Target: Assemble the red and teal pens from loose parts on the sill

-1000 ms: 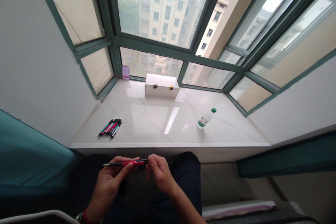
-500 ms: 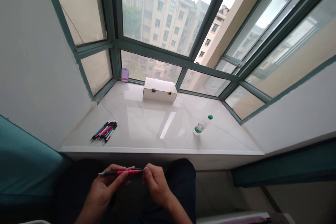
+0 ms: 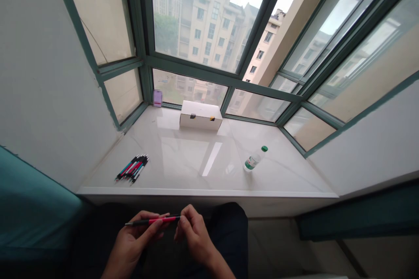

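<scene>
A red-and-black pen (image 3: 170, 219) lies nearly level above my lap, its pointed metal tip toward the left. My left hand (image 3: 129, 239) is closed on the barrel, with the thumb along the near side and the fingers behind. At the pen's right end, my right hand (image 3: 195, 233) is closed with thumb and fingertips pinched on it. The fingers hide the very end of the pen. Beyond the left hand, a pile of several pens (image 3: 132, 168) in black, red, teal and white rests on the white marble sill (image 3: 183, 170).
A clear bottle (image 3: 255, 159) with a green cap stands on the sill's right side. At the back, by the window frame, are a white box (image 3: 200, 116) and a small purple box (image 3: 157, 98). The sill's front edge (image 3: 209, 192) runs just beyond my knees.
The view has tilted slightly, so everything sits a little lower. The pen's left end dips somewhat more, and both hands keep their hold on it.
</scene>
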A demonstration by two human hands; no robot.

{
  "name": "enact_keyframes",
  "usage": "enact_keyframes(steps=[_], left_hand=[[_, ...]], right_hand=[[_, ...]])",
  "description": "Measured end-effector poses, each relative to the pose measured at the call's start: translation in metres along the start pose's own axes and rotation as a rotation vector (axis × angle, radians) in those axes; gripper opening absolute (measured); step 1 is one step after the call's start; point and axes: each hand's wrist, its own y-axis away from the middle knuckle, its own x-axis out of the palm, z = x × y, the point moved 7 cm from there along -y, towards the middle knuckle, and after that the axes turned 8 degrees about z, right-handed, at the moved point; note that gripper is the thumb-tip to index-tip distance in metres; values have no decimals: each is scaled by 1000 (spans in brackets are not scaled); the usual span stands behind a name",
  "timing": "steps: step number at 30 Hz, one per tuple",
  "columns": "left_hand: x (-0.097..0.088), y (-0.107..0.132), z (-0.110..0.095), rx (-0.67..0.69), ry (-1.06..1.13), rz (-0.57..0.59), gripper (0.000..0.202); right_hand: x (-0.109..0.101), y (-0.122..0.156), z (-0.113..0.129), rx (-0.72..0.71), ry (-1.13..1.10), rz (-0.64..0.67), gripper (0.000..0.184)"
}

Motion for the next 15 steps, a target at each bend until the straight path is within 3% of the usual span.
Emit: enact_keyframes(steps=[6, 15], left_hand=[[0, -5, 7, -4, -10, 2, 37], [6, -4, -3, 36, -84, -33, 38]], right_hand=[[-10, -2, -18, 52, -39, -86, 51], [-14, -6, -14, 19, -210, -36, 44]])
